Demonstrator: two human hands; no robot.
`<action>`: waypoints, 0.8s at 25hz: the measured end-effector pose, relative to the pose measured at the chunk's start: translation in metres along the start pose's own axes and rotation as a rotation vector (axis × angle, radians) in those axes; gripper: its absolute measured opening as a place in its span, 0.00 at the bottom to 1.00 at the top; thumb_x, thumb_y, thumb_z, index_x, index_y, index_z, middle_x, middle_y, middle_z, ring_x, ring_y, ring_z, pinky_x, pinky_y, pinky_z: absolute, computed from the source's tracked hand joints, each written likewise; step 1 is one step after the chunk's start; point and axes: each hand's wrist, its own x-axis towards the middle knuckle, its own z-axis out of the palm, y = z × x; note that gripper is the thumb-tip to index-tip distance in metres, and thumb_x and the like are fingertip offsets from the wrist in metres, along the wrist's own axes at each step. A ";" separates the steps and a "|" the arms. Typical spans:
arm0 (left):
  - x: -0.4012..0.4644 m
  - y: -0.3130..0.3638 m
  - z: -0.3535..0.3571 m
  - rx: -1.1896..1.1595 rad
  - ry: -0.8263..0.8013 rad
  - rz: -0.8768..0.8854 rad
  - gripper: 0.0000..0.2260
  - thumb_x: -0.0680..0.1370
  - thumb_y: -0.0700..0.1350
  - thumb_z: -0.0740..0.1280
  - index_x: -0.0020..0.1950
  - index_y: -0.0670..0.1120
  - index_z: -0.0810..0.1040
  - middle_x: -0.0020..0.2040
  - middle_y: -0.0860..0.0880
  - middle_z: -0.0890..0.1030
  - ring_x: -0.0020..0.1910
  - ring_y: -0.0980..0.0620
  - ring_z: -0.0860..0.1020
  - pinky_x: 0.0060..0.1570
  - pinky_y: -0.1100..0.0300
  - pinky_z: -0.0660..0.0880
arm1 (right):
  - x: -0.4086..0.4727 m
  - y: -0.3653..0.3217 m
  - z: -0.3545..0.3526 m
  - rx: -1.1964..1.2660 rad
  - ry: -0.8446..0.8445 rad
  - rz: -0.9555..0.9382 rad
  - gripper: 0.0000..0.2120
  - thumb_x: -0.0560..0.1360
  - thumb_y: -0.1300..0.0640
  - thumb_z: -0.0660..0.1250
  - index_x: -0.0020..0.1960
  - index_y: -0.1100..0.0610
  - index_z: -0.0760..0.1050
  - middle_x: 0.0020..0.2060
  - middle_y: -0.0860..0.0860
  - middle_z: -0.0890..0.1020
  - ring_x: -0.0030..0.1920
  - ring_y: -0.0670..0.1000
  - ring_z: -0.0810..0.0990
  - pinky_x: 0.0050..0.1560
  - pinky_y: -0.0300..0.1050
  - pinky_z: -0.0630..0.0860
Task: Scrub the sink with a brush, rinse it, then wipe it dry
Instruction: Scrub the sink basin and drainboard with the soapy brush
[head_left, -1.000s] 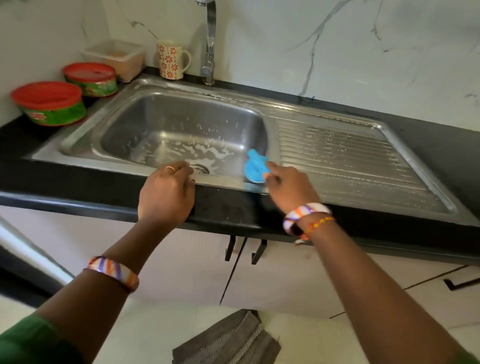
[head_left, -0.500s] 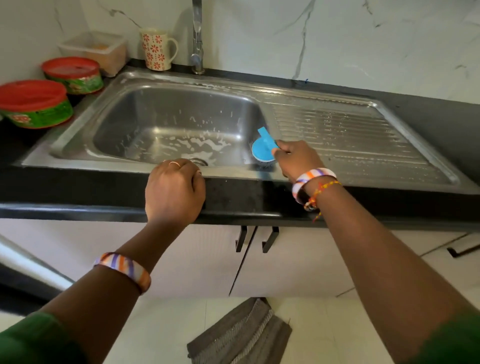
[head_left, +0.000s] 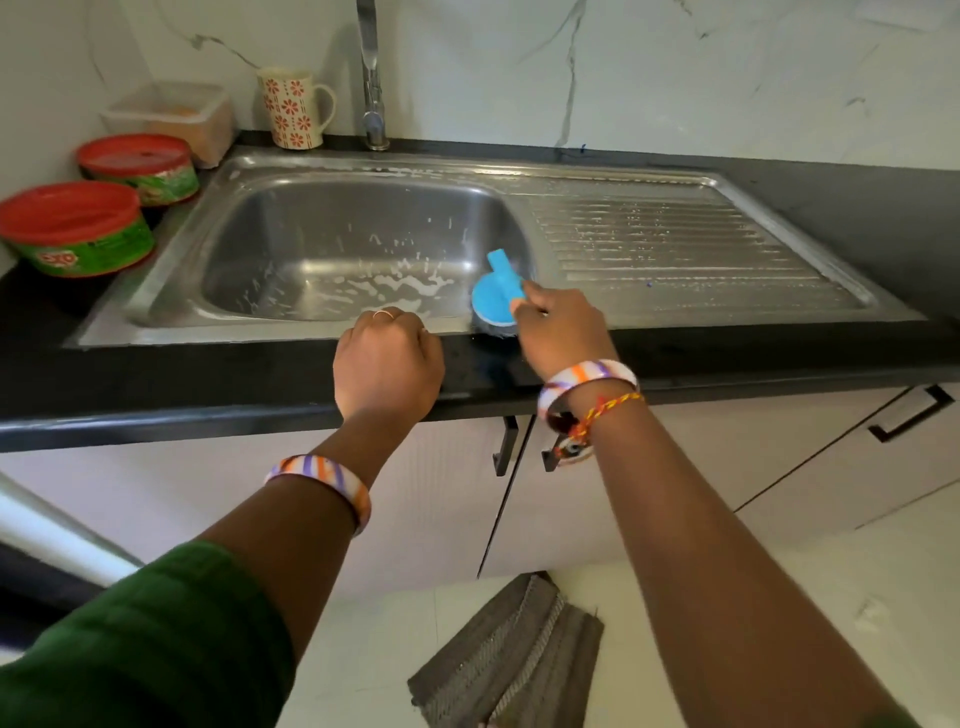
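My right hand (head_left: 563, 332) grips the blue handle of the brush (head_left: 497, 296), whose round head sits on the sink (head_left: 649, 249) front rim at the near right corner of the basin, bristles down on the steel. My left hand (head_left: 387, 364) is curled over the front edge of the black worktop (head_left: 208, 379), knuckles up, fingertips touching the sink's near rim; whether it clamps the edge or only rests there I cannot tell.

The basin is a smooth brushed-steel hollow with rounded corners, its floor streaked with white foam (head_left: 400, 286) just ahead of my left hand. To the right the ribbed drainboard runs flat and speckled with droplets, open all the way to its raised lip. The tap (head_left: 371, 78) rises behind the basin's far edge against a white marble-veined wall.

At the far left corner a flowered mug (head_left: 291, 106) stands beside the tap, a clear lidded box (head_left: 171, 117) next to it, and two red-lidded green tubs (head_left: 78, 228) crowd the worktop left of the sink, the nearer one just beside its rim.

Below, pale cabinet doors carry dark handles, and a ribbed grey mat (head_left: 514, 660) lies on the light floor between my forearms.
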 end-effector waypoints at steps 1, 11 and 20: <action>0.000 0.000 0.000 -0.007 -0.004 -0.006 0.11 0.76 0.41 0.60 0.36 0.39 0.76 0.33 0.46 0.71 0.35 0.48 0.68 0.36 0.58 0.65 | 0.006 0.008 -0.012 -0.053 0.030 0.040 0.17 0.80 0.55 0.56 0.65 0.57 0.74 0.59 0.59 0.79 0.57 0.59 0.77 0.53 0.43 0.72; 0.002 0.001 0.001 0.004 -0.021 0.007 0.11 0.76 0.41 0.60 0.37 0.39 0.76 0.33 0.46 0.70 0.35 0.49 0.68 0.38 0.58 0.65 | 0.013 0.025 -0.051 -0.275 0.078 0.129 0.16 0.79 0.59 0.56 0.63 0.62 0.74 0.58 0.62 0.79 0.58 0.61 0.77 0.56 0.48 0.72; 0.004 -0.004 0.003 0.022 -0.063 0.060 0.11 0.75 0.42 0.59 0.37 0.40 0.77 0.34 0.46 0.71 0.37 0.48 0.69 0.45 0.53 0.70 | 0.047 0.057 -0.101 -0.441 0.173 0.420 0.17 0.80 0.58 0.56 0.62 0.67 0.74 0.60 0.65 0.77 0.60 0.63 0.75 0.59 0.50 0.70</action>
